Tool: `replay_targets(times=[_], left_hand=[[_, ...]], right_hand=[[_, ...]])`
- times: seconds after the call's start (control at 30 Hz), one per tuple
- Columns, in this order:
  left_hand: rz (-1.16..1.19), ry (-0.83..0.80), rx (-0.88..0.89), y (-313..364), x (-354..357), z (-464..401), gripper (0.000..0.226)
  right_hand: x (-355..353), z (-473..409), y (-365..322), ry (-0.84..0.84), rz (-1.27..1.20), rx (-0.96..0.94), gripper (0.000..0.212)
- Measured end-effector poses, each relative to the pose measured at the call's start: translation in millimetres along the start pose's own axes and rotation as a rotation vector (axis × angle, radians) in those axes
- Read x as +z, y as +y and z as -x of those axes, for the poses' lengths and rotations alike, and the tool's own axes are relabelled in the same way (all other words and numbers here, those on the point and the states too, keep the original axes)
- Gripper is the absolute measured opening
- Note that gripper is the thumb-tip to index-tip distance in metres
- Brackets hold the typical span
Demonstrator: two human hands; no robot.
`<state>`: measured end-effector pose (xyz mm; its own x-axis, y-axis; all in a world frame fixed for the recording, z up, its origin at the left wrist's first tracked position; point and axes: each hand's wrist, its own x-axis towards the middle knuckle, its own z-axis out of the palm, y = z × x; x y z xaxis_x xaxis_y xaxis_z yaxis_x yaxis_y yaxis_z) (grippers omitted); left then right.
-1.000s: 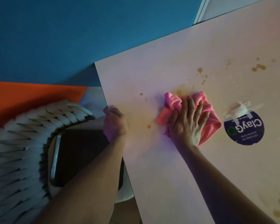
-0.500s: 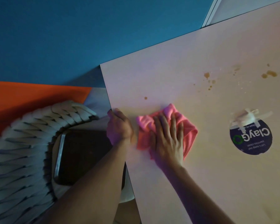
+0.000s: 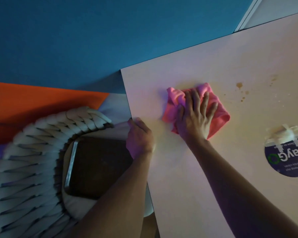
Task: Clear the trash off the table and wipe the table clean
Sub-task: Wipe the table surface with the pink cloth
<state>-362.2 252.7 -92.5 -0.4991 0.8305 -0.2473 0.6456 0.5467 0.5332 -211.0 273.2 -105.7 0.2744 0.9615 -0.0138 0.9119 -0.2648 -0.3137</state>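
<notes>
Pink cloth [image 3: 218, 115] lies bunched on the pale desk [image 3: 187, 169] near its left corner, flattened under the right hand [image 3: 194, 117], whose fingers spread straight across it. At nine o'clock from the cloth, the left hand [image 3: 139, 136] curls its fingers over the desk's edge. Brown stains [image 3: 239, 85] dot the surface at two o'clock, and a round dark sticker [image 3: 289, 159] sits at four o'clock. A woven chair [image 3: 33, 152] stands left of the desk.

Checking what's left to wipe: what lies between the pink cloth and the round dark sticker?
Head view: mostly bare tabletop between pink cloth and round dark sticker; brown drips lie further up.
</notes>
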Motion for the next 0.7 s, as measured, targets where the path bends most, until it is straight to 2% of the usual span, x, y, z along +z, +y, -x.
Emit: replay_targets(times=[0.1,0.23,0.47,0.57,0.7], left_hand=[[-0.001,-0.028,-0.020,-1,-1,-2,0.038],[0.009,-0.038,-0.022,-2,-2,-2,0.035],[0.038,-0.030,-0.020,-2,-3,-1,0.036],[0.054,-0.031,-0.017,-1,-3,0,0.035],[0.057,-0.036,-0.032,-4,0,-3,0.037]], right_hand=[[6,-6,-23,-0.025,-0.020,-0.143,0.050],[4,43,-24,-0.047,-0.062,-0.302,0.048],[-19,148,34,-0.032,-0.059,-0.166,0.046],[-17,134,31,-0.024,-0.030,-0.073,0.050],[-2,71,1,-0.026,-0.024,0.042,0.053]])
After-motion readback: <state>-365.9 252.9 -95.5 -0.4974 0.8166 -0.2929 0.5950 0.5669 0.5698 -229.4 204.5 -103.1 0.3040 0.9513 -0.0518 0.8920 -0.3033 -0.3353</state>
